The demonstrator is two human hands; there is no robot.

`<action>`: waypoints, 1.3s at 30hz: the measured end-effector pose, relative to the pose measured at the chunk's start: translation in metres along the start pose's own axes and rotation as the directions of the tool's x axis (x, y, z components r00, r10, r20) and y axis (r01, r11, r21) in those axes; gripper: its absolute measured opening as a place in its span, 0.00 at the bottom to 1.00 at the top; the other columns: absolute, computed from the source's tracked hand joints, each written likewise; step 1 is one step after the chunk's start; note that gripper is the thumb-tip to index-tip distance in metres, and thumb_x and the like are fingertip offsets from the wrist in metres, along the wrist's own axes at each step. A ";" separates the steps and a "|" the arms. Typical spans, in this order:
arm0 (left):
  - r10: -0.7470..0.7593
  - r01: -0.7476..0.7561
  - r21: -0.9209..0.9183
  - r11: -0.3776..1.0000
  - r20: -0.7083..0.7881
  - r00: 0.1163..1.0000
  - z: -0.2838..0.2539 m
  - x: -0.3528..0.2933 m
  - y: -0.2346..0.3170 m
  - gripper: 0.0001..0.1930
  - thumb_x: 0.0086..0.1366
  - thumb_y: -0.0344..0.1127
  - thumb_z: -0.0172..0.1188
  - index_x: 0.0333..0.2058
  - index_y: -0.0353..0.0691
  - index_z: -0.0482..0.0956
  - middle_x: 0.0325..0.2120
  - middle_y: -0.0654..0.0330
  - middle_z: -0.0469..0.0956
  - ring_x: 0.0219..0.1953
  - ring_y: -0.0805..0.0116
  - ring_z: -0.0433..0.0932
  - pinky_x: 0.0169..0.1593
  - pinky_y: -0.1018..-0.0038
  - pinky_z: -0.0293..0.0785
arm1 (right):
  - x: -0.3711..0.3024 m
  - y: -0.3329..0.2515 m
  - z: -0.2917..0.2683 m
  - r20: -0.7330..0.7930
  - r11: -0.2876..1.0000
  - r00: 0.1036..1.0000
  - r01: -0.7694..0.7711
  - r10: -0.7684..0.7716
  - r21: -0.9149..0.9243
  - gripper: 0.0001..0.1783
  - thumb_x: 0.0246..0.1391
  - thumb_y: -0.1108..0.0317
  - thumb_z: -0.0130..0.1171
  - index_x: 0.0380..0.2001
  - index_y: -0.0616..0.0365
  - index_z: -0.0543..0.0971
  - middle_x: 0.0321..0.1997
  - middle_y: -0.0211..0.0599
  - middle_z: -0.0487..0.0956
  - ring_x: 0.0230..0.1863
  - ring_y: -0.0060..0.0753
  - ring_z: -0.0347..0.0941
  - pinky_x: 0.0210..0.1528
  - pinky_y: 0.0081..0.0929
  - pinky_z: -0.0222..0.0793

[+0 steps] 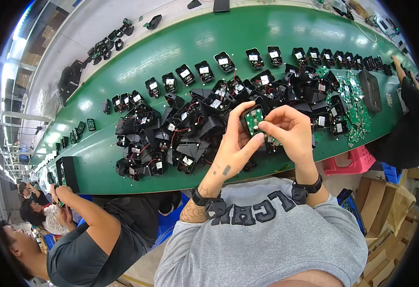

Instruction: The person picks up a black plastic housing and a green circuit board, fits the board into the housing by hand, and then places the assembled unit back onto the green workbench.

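My left hand is wrapped round a small black plastic housing, its thumb along the near edge. A green circuit board with small pale parts sits in the housing's opening, facing up. My right hand is closed at the board's right side, thumb tip against it and fingers curled; what lies under those fingertips is hidden. Just beyond and to the left of my hands lies a heap of black housings, many with white parts and red wires.
Loose green circuit boards are piled at the right beside a black bin. A row of black housings lines the green table. A co-worker sits at the left; another person's arm reaches in at the far right. A pink stool stands below.
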State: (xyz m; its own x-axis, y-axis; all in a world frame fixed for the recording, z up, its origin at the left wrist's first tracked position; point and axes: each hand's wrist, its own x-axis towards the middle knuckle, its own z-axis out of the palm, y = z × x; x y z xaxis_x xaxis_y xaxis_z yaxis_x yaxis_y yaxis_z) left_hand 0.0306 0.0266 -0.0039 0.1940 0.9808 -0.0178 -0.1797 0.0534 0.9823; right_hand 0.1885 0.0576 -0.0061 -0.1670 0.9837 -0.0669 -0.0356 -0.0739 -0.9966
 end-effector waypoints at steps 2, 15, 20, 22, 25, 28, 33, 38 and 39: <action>-0.029 0.029 0.010 1.000 0.022 0.999 -0.005 0.001 -0.006 0.30 0.64 0.28 0.52 0.62 0.47 0.52 0.39 0.62 0.70 0.32 0.79 0.70 0.32 0.82 0.67 | 0.000 -0.007 -0.002 0.016 0.995 1.000 0.001 0.000 -0.104 0.10 0.44 0.78 0.66 0.32 0.63 0.77 0.30 0.31 0.79 0.31 0.18 0.76 0.34 0.14 0.71; -0.077 0.075 0.029 0.997 0.104 0.992 0.001 -0.002 -0.002 0.26 0.68 0.28 0.47 0.62 0.48 0.51 0.30 0.64 0.65 0.22 0.81 0.64 0.21 0.84 0.61 | 0.002 0.012 -0.001 0.229 0.948 0.972 -0.033 -0.043 0.317 0.26 0.49 0.78 0.61 0.54 0.65 0.70 0.49 0.38 0.76 0.48 0.26 0.72 0.50 0.25 0.68; 0.092 -0.100 0.181 0.978 0.050 0.995 0.004 -0.006 -0.002 0.25 0.67 0.24 0.47 0.60 0.46 0.54 0.38 0.62 0.66 0.26 0.82 0.66 0.25 0.84 0.62 | 0.002 0.009 0.003 0.229 0.941 0.961 0.071 -0.153 0.331 0.24 0.49 0.80 0.60 0.52 0.66 0.72 0.50 0.40 0.76 0.49 0.27 0.72 0.51 0.24 0.69; 0.166 -0.174 0.225 0.959 0.053 0.985 0.003 -0.005 -0.005 0.24 0.66 0.23 0.47 0.59 0.44 0.56 0.41 0.62 0.66 0.29 0.81 0.68 0.29 0.84 0.65 | 0.001 0.009 0.008 0.209 0.947 0.964 0.092 -0.162 0.308 0.24 0.49 0.80 0.59 0.52 0.66 0.72 0.50 0.40 0.76 0.49 0.26 0.72 0.51 0.25 0.69; 0.260 -0.256 0.294 0.921 0.023 0.965 0.002 -0.004 -0.011 0.23 0.64 0.21 0.49 0.56 0.41 0.59 0.47 0.62 0.64 0.39 0.79 0.69 0.41 0.82 0.67 | 0.002 0.004 0.011 0.196 0.956 0.963 0.130 -0.184 0.262 0.23 0.48 0.81 0.59 0.51 0.66 0.72 0.50 0.40 0.76 0.49 0.26 0.72 0.51 0.24 0.69; 0.203 -0.199 0.136 0.970 -0.014 0.979 0.002 -0.005 -0.013 0.21 0.63 0.21 0.50 0.54 0.39 0.61 0.49 0.62 0.64 0.45 0.76 0.68 0.49 0.79 0.66 | 0.004 0.003 0.012 0.214 0.963 0.964 0.100 -0.156 0.251 0.23 0.48 0.81 0.60 0.50 0.66 0.72 0.49 0.39 0.76 0.47 0.25 0.72 0.49 0.23 0.70; 0.275 -0.268 0.096 0.958 -0.058 0.960 0.002 -0.001 -0.021 0.21 0.64 0.23 0.51 0.55 0.41 0.60 0.43 0.64 0.67 0.39 0.80 0.69 0.41 0.82 0.68 | 0.011 0.005 0.013 0.214 0.966 0.965 0.102 -0.155 0.237 0.21 0.48 0.79 0.61 0.48 0.65 0.74 0.43 0.34 0.78 0.39 0.19 0.73 0.38 0.17 0.71; 0.067 -0.071 -0.042 0.997 -0.087 0.994 0.006 -0.005 -0.006 0.22 0.65 0.24 0.50 0.56 0.43 0.58 0.31 0.65 0.69 0.18 0.85 0.65 0.19 0.86 0.61 | 0.013 -0.009 0.006 0.311 0.994 0.947 -0.098 0.077 0.052 0.19 0.51 0.73 0.61 0.49 0.60 0.75 0.37 0.26 0.78 0.35 0.13 0.72 0.30 0.12 0.66; 0.038 -0.046 -0.074 0.996 -0.100 0.994 0.006 -0.006 -0.007 0.22 0.65 0.24 0.50 0.57 0.44 0.57 0.28 0.66 0.69 0.12 0.85 0.62 0.14 0.86 0.57 | 0.014 -0.009 0.006 0.336 0.991 0.939 -0.106 0.074 0.079 0.19 0.51 0.72 0.61 0.48 0.59 0.75 0.35 0.25 0.78 0.34 0.12 0.71 0.27 0.10 0.64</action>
State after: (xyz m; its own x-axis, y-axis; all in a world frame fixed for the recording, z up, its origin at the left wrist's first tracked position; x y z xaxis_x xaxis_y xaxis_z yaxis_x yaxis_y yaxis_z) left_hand 0.0369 0.0196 -0.0094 0.0896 0.9960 0.0010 -0.2596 0.0224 0.9654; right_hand 0.1808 0.0711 0.0018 -0.4907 0.8629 -0.1206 -0.0950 -0.1905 -0.9771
